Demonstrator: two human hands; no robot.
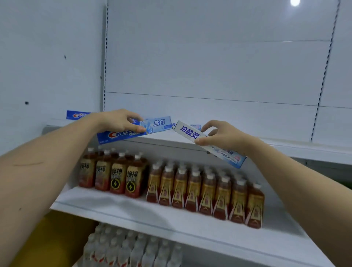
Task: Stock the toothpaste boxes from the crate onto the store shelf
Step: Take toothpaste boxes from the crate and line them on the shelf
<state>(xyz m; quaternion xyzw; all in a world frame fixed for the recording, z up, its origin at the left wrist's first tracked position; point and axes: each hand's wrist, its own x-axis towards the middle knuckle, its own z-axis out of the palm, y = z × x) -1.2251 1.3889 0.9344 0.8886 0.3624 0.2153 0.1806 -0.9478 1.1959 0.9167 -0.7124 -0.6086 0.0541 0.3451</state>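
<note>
Left hand [122, 122]: grip pinching blue Crest box [137, 128] over upper shelf [285, 147].
Right hand [222, 136]: grip pinching white toothpaste box [190, 131], tilted at shelf edge.
Lower shelf [133, 211]: brown drink bottles [190, 186].
Backing: white panels [209, 66].

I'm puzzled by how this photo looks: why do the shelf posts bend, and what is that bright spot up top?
Head view: wide-angle lens bows the slotted upright; the spot is a ceiling light's glare on the glossy back panel; water bottles at the bottom are blurred; the blue toothpaste box stays readable.
</note>
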